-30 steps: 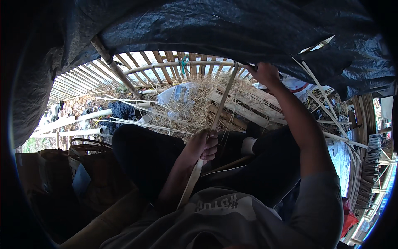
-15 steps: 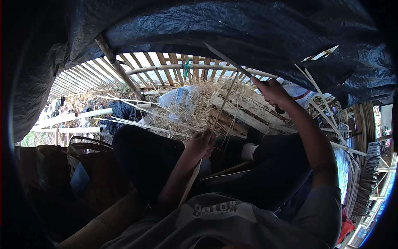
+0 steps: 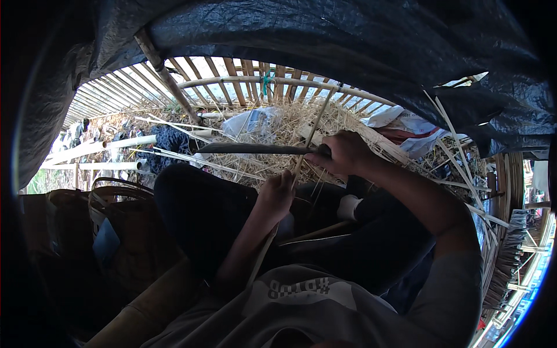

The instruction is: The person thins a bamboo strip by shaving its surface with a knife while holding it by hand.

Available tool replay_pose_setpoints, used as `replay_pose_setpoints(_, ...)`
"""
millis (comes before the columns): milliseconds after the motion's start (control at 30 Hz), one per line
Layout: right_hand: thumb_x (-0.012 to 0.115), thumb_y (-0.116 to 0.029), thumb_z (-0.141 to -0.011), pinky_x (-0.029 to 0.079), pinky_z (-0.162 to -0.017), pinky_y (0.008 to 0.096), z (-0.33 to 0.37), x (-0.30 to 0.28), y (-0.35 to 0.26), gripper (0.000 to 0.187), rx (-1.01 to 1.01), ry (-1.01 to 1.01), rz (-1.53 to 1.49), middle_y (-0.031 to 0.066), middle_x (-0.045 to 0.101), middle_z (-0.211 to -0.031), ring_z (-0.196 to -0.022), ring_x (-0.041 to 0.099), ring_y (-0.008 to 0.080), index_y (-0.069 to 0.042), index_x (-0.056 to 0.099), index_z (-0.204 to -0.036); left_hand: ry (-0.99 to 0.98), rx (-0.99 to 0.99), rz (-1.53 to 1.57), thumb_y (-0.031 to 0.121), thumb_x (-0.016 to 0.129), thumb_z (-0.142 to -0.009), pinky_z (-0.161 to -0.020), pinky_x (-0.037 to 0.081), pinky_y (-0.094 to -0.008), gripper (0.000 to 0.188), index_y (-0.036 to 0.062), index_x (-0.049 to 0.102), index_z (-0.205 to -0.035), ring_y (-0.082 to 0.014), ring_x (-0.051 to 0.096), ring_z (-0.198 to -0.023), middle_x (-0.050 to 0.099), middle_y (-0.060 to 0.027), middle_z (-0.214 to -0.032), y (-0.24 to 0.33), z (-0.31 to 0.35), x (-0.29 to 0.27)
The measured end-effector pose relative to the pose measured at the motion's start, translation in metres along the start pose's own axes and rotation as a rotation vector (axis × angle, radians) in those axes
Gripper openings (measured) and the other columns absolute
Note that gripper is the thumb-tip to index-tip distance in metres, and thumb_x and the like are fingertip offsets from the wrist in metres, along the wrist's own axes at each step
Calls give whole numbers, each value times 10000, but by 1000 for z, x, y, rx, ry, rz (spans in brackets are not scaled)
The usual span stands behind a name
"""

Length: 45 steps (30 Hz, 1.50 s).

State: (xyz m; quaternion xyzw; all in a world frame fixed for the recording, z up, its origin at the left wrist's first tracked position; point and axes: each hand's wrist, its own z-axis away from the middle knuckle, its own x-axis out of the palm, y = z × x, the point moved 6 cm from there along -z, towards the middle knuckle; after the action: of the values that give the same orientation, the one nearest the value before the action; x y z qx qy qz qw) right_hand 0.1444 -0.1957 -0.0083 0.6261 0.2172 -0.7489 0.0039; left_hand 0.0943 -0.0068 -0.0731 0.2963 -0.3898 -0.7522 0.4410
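My left hand [image 3: 277,196] is closed round a long thin bamboo strip [image 3: 318,122]. One end of the strip slants up and away past my fist; the other runs back along my forearm toward my shirt. In my right hand [image 3: 346,153] is a long-bladed knife [image 3: 252,148], its blade lying nearly level and pointing left. Close to the handle, the blade crosses the strip just beyond my left fist. Whether the edge bites into the strip I cannot tell. My right fingers wrap round the handle, which is mostly hidden.
Shavings [image 3: 290,124] cover the ground ahead, with a plastic bag [image 3: 249,123] among them. Pale strips [image 3: 200,161] lie at the left near bamboo poles [image 3: 98,166]. Woven baskets [image 3: 125,223] stand left of my knee. A dark tarp [image 3: 348,40] hangs overhead, before a slatted fence [image 3: 232,87].
The knife has swung from a raised slant at the upper right down to nearly level across the strip. My right hand came down and left; my left hand keeps its grip.
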Motion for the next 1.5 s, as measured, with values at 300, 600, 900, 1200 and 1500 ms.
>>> replay_pose_setpoints(300, 578, -609, -899, 508, -580, 447, -29, -25, 103, 631, 371, 21, 128, 148, 625, -607, -596, 653, 337, -8, 658, -721, -114, -107, 178, 392, 344, -1062, -460, 392, -295, 505, 36, 580, -792, -112, 475, -450, 477, -6, -543, 10, 17, 9)
replay_pose_setpoints(600, 566, -651, -878, 550, -691, 466, -23, -31, 158, 675, 332, 180, 264, 182, 694, -761, -768, 703, 358, 10, 703, -896, -174, -121, 216, 306, 361, -1044, -380, 302, -268, 359, 28, 546, -912, -85, 384, -396, 427, 9, -564, 15, 22, 24)
replay_pose_setpoints(900, 571, -640, -887, 545, -643, 466, 31, -54, 286, 694, 498, 485, 392, 206, 696, -778, -726, 701, 356, 43, 669, -956, -285, -227, 560, 358, 326, -1065, -354, 237, -255, 361, 102, 501, -881, -75, 305, -381, 365, 39, -569, 9, 18, 23)
replay_pose_setpoints(1200, 552, -643, -904, 481, -583, 392, 12, -55, 90, 709, 400, 236, -332, 127, 573, -545, -526, 614, 233, 28, 627, -688, -552, -328, 880, 229, 335, -1013, -333, 246, -214, 228, 141, 489, -869, -50, 288, -376, 319, 76, -532, 13, 18, 35)
replay_pose_setpoints(1500, 672, -565, -845, 503, -560, 402, 10, -14, -5, 536, -53, 2, -44, 120, 600, -556, -544, 645, 293, -40, 653, -735, -624, -315, 1036, 222, 296, -1015, -325, 234, -203, 231, 162, 484, -896, -42, 275, -365, 328, 89, -534, 16, 22, 34)
